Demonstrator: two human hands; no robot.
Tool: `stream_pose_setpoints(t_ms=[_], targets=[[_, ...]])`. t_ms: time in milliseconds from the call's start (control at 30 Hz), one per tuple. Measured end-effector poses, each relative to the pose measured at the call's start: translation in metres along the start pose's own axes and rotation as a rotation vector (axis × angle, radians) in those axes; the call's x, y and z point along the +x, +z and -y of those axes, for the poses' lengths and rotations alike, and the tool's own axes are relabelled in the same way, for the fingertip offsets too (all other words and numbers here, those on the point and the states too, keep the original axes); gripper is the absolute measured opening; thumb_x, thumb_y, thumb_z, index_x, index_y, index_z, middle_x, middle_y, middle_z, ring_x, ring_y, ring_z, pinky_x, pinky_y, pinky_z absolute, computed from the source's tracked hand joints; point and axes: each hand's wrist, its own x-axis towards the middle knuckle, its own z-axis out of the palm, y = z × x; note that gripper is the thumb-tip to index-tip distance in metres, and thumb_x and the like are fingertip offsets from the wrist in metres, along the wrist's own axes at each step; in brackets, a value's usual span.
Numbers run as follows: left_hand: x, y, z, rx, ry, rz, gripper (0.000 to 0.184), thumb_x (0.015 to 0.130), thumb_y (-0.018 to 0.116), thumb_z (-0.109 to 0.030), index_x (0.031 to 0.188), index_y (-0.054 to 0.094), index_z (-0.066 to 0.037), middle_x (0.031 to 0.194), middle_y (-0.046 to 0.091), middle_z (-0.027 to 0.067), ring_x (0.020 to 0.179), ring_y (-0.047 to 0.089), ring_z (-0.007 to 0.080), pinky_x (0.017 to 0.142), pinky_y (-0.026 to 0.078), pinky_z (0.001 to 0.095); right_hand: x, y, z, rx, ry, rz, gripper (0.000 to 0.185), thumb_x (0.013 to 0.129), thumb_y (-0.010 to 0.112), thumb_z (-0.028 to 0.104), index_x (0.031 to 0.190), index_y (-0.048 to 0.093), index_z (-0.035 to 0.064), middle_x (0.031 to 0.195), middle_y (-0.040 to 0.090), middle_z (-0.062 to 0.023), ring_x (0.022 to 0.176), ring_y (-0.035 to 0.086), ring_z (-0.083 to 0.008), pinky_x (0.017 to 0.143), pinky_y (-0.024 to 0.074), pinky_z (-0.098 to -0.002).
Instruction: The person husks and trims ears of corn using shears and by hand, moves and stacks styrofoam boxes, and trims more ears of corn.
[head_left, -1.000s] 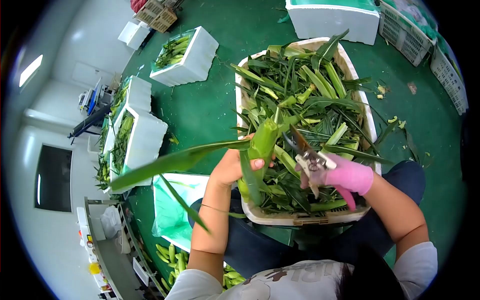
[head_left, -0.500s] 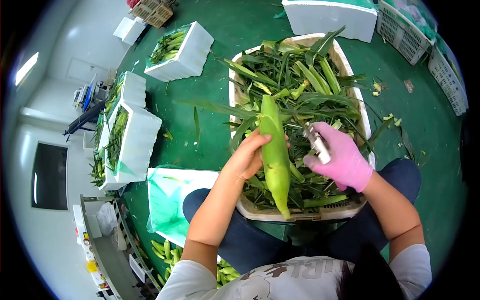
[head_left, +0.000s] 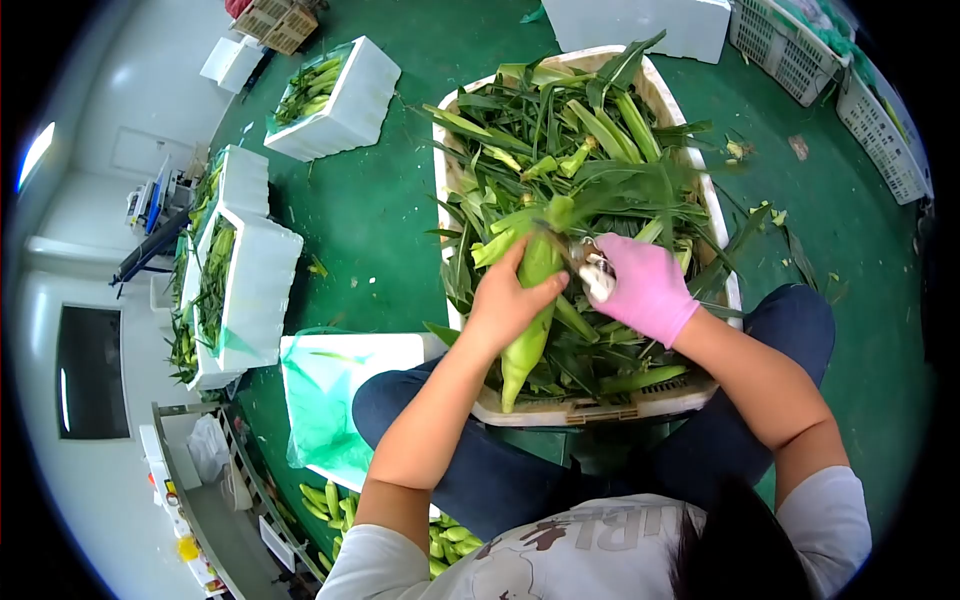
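Note:
My left hand (head_left: 505, 300) is wrapped round an ear of corn (head_left: 527, 352) in its green husk, the pointed tip toward me. My right hand (head_left: 645, 290), in a pink glove, is closed on a white-handled cutting tool (head_left: 597, 275) with metal parts. The tool's head is at the upper, stem end of the ear, where motion blurs the stem and leaves (head_left: 555, 212). Its exact contact with the ear cannot be made out. Both hands are over a white plastic basket (head_left: 447, 178) heaped with cut leaves and husks (head_left: 520, 125).
A white foam box (head_left: 410, 348) with green plastic film stands left of my knee, with several ears of corn (head_left: 455, 540) below it. More foam boxes (head_left: 262, 290) of corn stand at left. White crates (head_left: 880, 135) are at the upper right. Leaf scraps lie on the green floor.
The ear has tilted, its tip shifting left and toward the basket's near side. My right hand has brought the tool left, up to the stem end. The whole view has shifted slightly.

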Motion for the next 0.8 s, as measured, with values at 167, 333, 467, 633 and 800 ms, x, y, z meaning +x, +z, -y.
stream_pose_setpoints(t_ms=[167, 333, 467, 633, 800], targets=[[0.009, -0.021, -0.005, -0.646, -0.159, -0.113, 0.061, 0.088, 0.075, -0.019, 0.140, 0.049, -0.001, 0.116, 0.064, 0.0105, 0.102, 0.062, 0.0187, 0.089, 0.052, 0.0333, 0.005, -0.006, 0.006, 1.235, 0.464, 0.231, 0.025, 0.089, 0.067, 0.023, 0.100, 0.061, 0.0019, 0.079, 0.062, -0.0039, 0.067, 0.061, -0.0149, 0.064, 0.0512, -0.0287], [0.021, -0.058, 0.011, -1.311, 0.127, -0.274, 0.043, 0.091, 0.064, -0.020, 0.128, 0.049, -0.003, 0.120, 0.061, 0.0131, 0.116, 0.057, 0.0273, 0.104, 0.044, 0.0444, -0.033, -0.004, 0.012, 1.801, 0.453, 0.680, 0.046, 0.092, 0.065, 0.030, 0.124, 0.052, 0.0006, 0.099, 0.063, -0.0114, 0.094, 0.065, -0.0284, 0.084, 0.0539, -0.0438], [0.025, -0.060, 0.004, -1.453, 0.259, -0.528, 0.043, 0.092, 0.066, -0.030, 0.125, 0.048, -0.009, 0.117, 0.060, 0.0096, 0.112, 0.058, 0.0262, 0.104, 0.044, 0.0482, -0.047, 0.001, 0.036, 1.645, 0.719, 0.883, 0.054, 0.094, 0.063, 0.033, 0.134, 0.046, 0.0017, 0.115, 0.060, -0.0116, 0.114, 0.060, -0.0297, 0.094, 0.0490, -0.0446], [0.013, -0.025, -0.012, -1.331, 0.433, -0.481, 0.039, 0.092, 0.067, -0.032, 0.118, 0.048, -0.011, 0.112, 0.056, 0.0068, 0.112, 0.054, 0.0246, 0.106, 0.042, 0.0480, -0.026, 0.022, 0.021, 1.544, 0.546, 0.557, 0.051, 0.093, 0.061, 0.032, 0.133, 0.048, 0.0020, 0.112, 0.057, -0.0058, 0.109, 0.054, -0.0150, 0.093, 0.0437, -0.0308], [0.017, -0.002, -0.018, -1.205, 0.444, -0.469, 0.042, 0.088, 0.071, -0.028, 0.120, 0.048, -0.012, 0.114, 0.055, 0.0075, 0.115, 0.053, 0.0247, 0.109, 0.038, 0.0438, -0.014, 0.037, 0.017, 1.523, 0.573, 0.298, 0.036, 0.085, 0.065, 0.020, 0.113, 0.056, 0.0007, 0.095, 0.059, -0.0055, 0.087, 0.057, -0.0161, 0.081, 0.0454, -0.0290]])
